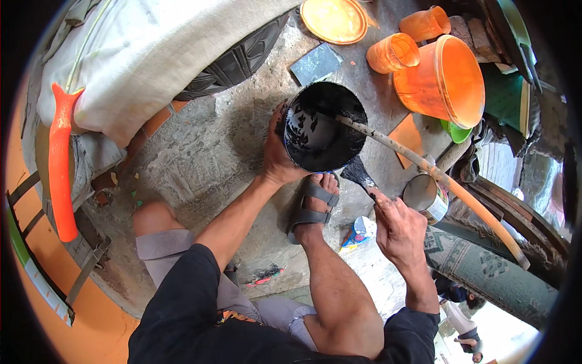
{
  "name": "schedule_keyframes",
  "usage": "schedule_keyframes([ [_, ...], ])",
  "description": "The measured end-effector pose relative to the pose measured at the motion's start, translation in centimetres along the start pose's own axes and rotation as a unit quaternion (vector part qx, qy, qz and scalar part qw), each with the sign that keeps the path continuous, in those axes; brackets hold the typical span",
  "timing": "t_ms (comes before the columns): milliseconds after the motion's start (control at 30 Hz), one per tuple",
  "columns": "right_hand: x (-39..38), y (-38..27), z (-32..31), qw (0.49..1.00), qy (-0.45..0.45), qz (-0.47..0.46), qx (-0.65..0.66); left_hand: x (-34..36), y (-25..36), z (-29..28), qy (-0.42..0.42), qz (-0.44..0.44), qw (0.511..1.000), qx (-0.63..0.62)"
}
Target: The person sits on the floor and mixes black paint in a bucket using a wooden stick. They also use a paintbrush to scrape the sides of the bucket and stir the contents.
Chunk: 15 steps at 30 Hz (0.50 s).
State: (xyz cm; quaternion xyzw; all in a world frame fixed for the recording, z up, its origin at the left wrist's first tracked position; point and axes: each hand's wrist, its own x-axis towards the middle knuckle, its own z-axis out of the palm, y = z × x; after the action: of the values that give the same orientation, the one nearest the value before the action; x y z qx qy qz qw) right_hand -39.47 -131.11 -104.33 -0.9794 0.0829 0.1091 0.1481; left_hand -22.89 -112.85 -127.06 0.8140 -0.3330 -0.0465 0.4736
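Observation:
My left hand (280, 153) grips the side of a can (325, 162) whose inside is coated with black paint. The can is tipped so that its open mouth and pale, black-streaked bottom show. A long wooden stick (418, 161) reaches into the can, and its orange-stained end sticks out to the right. In my right hand (400, 227), just below and right of the can, is a flat tool blackened with paint, seemingly a paintbrush (357, 174). Its black end lies close to the can's lower rim; whether they touch I cannot tell.
An orange-stained bucket (418, 82), two orange cups (388, 53) and an orange-smeared lid (333, 21) are at the far right. A grey tile (316, 64) lies beyond the can. A tin (420, 193) and a rolled carpet (491, 273) are at right; a cloth-covered tyre (236, 64) is far left.

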Motion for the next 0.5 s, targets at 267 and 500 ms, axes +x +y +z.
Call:
schedule_keyframes([
  [267,2.2,0.7,1.9,0.988,0.04,0.056,0.141,0.1,0.4,0.3,0.001,-0.002,1.0,0.005],
  [500,1.8,-0.4,0.5,0.98,0.057,0.072,0.174,0.3,1.1,-0.1,0.032,-0.013,0.997,-0.075],
])
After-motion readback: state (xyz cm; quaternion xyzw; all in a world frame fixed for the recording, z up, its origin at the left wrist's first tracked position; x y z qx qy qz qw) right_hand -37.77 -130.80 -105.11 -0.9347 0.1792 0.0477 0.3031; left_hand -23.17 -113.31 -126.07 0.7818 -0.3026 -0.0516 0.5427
